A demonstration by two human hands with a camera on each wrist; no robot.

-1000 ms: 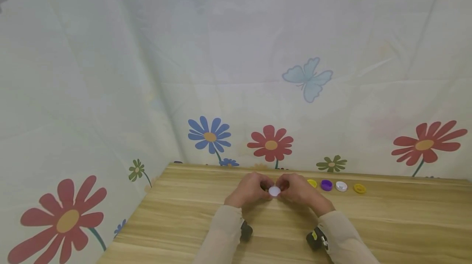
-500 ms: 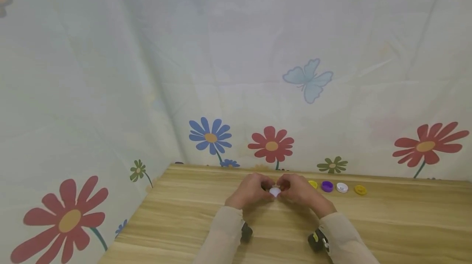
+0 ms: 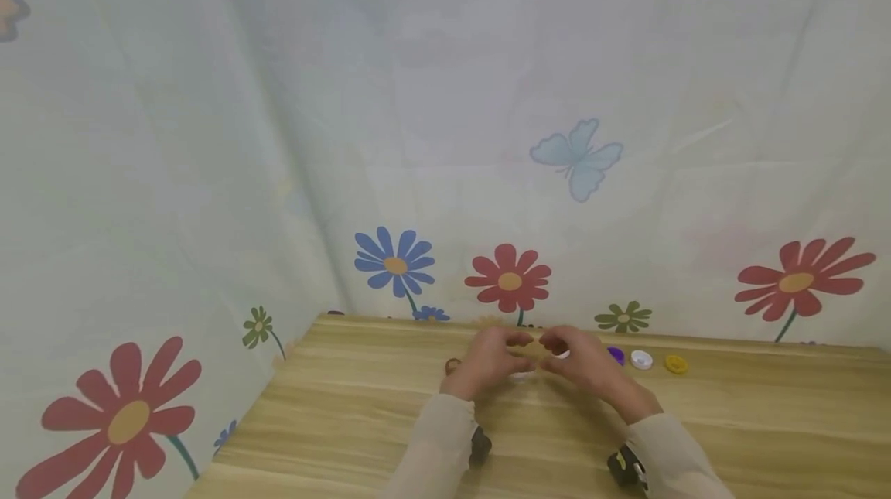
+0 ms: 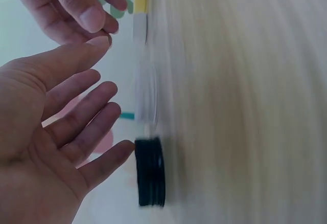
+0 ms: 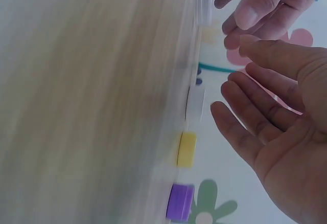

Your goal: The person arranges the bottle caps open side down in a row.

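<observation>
My left hand (image 3: 489, 360) and right hand (image 3: 583, 361) hover over the table with palms facing, fingers spread and nothing between them. Below the hands, a clear, shallow round container (image 4: 146, 96) rests on the table, mostly covered by fingers in the head view. A dark, ribbed round lid (image 4: 150, 173) stands beside it near my left little finger. On the right-hand side follow a white cap (image 5: 195, 103), a yellow cap (image 5: 186, 150) and a purple cap (image 5: 180, 202). The nearer yellow cap is hidden behind my right hand in the head view.
Farther right in the row lie another white cap (image 3: 641, 360) and a darker yellow cap (image 3: 676, 364). The wooden table (image 3: 334, 406) ends at a flower-printed curtain (image 3: 445, 135) close behind the row. Dark cameras are strapped at both wrists.
Both hands were pinching a small white round piece between their fingertips; now they have let go, opened and drawn slightly apart. A brown-looking rim has come into sight left of the left hand.
</observation>
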